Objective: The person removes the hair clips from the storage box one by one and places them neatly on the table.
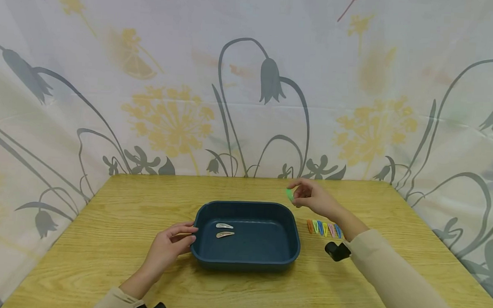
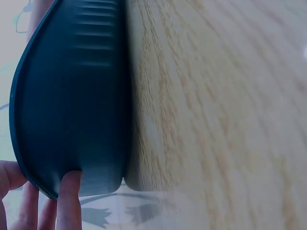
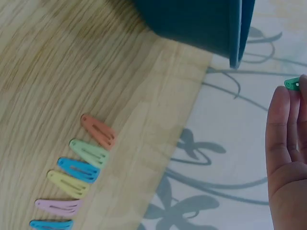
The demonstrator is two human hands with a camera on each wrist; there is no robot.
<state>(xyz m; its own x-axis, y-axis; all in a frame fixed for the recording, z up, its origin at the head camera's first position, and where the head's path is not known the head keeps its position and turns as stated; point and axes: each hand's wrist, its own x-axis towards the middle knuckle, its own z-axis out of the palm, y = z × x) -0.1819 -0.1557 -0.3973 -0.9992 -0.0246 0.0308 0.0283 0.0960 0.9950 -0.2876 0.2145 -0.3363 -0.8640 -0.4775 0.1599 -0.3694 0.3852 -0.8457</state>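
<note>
A dark blue plastic basin (image 1: 245, 266) stands on the table, with a whitish hair clip (image 1: 224, 226) and a pinkish-beige hair clip (image 1: 225, 234) lying inside it toward the left. My left hand (image 1: 170, 245) holds the basin's left rim; in the left wrist view, fingers (image 2: 71, 196) lie against its outer wall. Beyond the basin's right back corner, my right hand (image 1: 316, 198) is raised and pinches a green hair clip (image 1: 289, 194) between thumb and fingertips. The clip's end (image 3: 291, 84) sticks out from the fingertips in the right wrist view.
Right of the basin, several coloured hair clips lie in a row, among them an orange clip (image 3: 98, 130), a yellow clip (image 3: 67, 184) and a pink clip (image 3: 58, 207). A patterned cloth (image 1: 248, 103) hangs behind the wood-grain table (image 1: 145, 191).
</note>
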